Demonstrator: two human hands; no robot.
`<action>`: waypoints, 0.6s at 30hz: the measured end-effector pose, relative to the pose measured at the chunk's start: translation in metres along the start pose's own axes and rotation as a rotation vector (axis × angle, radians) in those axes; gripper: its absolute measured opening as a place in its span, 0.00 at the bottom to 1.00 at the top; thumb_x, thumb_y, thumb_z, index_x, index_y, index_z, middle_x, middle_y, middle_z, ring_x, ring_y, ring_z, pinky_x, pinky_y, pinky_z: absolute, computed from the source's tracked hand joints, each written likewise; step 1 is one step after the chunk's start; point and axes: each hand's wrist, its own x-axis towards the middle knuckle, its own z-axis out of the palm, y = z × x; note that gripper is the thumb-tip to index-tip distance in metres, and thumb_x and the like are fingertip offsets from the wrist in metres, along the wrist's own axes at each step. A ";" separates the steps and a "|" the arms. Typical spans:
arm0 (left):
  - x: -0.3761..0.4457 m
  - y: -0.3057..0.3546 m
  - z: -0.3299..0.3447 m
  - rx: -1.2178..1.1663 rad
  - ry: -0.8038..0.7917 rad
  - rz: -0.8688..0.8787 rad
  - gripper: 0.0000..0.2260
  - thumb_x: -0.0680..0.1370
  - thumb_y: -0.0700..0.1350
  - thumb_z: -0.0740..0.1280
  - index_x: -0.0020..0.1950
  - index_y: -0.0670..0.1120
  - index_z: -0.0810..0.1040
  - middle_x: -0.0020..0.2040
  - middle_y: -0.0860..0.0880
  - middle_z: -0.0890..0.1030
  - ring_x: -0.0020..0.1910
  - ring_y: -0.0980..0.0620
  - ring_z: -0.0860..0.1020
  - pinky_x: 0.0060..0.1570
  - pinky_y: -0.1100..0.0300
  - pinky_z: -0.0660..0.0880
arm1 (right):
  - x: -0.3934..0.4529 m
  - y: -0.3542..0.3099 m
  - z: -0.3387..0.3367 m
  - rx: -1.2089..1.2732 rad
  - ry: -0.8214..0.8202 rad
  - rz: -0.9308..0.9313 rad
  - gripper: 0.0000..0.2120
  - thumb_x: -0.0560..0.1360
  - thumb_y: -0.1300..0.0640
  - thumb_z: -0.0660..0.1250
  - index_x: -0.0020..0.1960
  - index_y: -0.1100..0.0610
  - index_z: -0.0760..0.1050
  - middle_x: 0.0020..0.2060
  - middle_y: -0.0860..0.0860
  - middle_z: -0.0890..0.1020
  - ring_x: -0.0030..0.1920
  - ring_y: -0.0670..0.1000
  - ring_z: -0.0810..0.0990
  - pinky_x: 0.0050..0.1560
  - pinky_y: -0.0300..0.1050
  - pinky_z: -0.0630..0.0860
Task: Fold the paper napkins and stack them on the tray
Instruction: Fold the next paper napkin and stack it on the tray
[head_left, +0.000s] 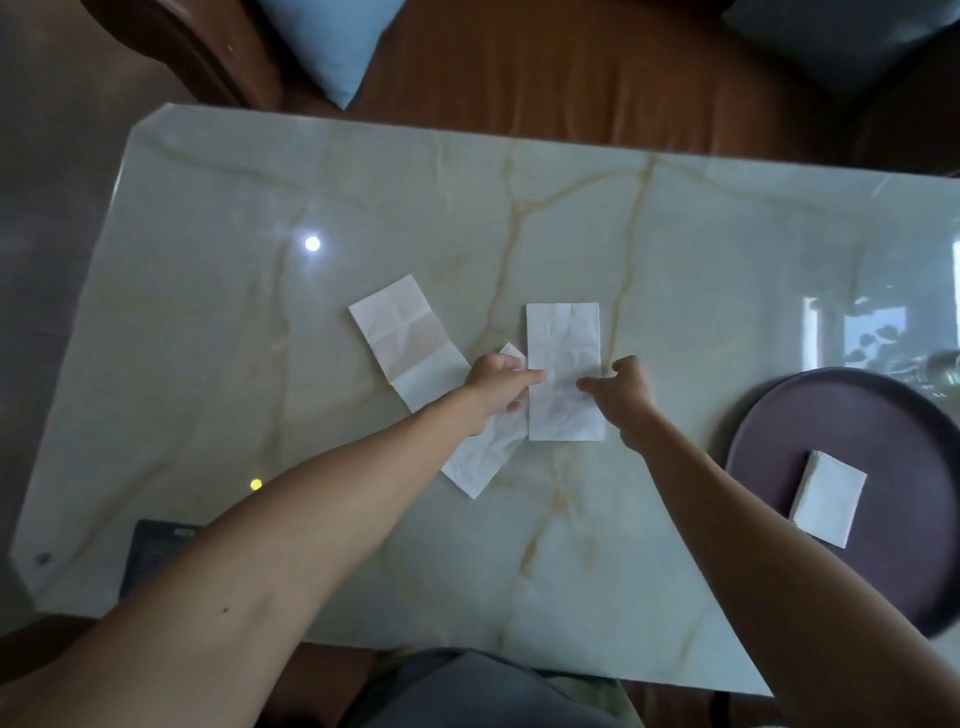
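A white napkin folded into a long rectangle (563, 343) lies upright in the middle of the marble table (260, 218). My left hand (500, 387) presses its left edge with a fingertip. My right hand (623, 387) touches its right edge, fingers curled. A second napkin (483, 457) lies slanted under my left wrist, partly hidden. A third, unfolded longer napkin (408, 343) lies slanted to the left. At the right, a round dark tray (883, 415) carries a small folded stack of napkins (828, 496).
A dark flat object (150, 553) sits at the table's near left edge, partly under my left forearm. Beyond the far edge stands a brown sofa (571, 67) with a light blue cushion (332, 41). The tray overhangs the right side of the view.
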 end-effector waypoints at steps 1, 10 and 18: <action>0.002 0.000 0.003 -0.009 0.002 -0.002 0.10 0.76 0.46 0.75 0.47 0.49 0.73 0.48 0.45 0.76 0.45 0.49 0.77 0.46 0.56 0.77 | 0.002 0.001 0.001 0.031 -0.010 0.016 0.14 0.74 0.60 0.75 0.52 0.58 0.70 0.45 0.52 0.72 0.44 0.53 0.73 0.43 0.48 0.74; 0.000 0.007 0.009 0.023 -0.002 0.007 0.07 0.76 0.43 0.75 0.49 0.42 0.80 0.35 0.48 0.74 0.33 0.51 0.69 0.38 0.61 0.69 | 0.002 0.009 -0.009 0.170 -0.132 -0.011 0.10 0.73 0.62 0.74 0.46 0.70 0.80 0.38 0.56 0.81 0.39 0.55 0.79 0.40 0.44 0.73; -0.030 0.027 -0.001 -0.089 0.014 0.118 0.04 0.77 0.42 0.72 0.50 0.44 0.80 0.45 0.44 0.78 0.45 0.48 0.75 0.50 0.56 0.76 | -0.027 -0.007 -0.038 0.215 -0.206 -0.202 0.05 0.76 0.63 0.72 0.52 0.62 0.84 0.44 0.52 0.86 0.43 0.51 0.82 0.41 0.40 0.74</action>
